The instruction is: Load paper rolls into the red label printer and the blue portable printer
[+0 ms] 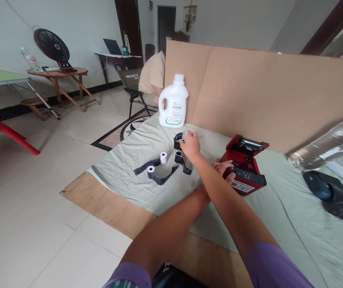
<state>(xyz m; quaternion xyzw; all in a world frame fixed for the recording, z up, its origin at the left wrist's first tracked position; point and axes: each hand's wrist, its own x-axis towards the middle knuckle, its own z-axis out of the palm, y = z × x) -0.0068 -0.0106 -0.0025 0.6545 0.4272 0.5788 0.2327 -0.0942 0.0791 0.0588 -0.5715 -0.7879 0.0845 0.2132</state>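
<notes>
Two arms crossed: right hand (191, 145) closed on a black wrapper piece (177, 140) near the worktop's (279, 208) far edge; left hand (223, 167) rests flat, fingers loosely open, on the red printer (245, 166).

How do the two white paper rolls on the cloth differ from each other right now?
The far roll stands nearer the right hand; the near roll sits closer to the cloth's edge. The far roll looks taller, with more of its side showing; the near roll looks squatter. The far roll touches the end of one black strip; the near roll sits on another, curved strip. Both are white, upright and untouched.
</notes>
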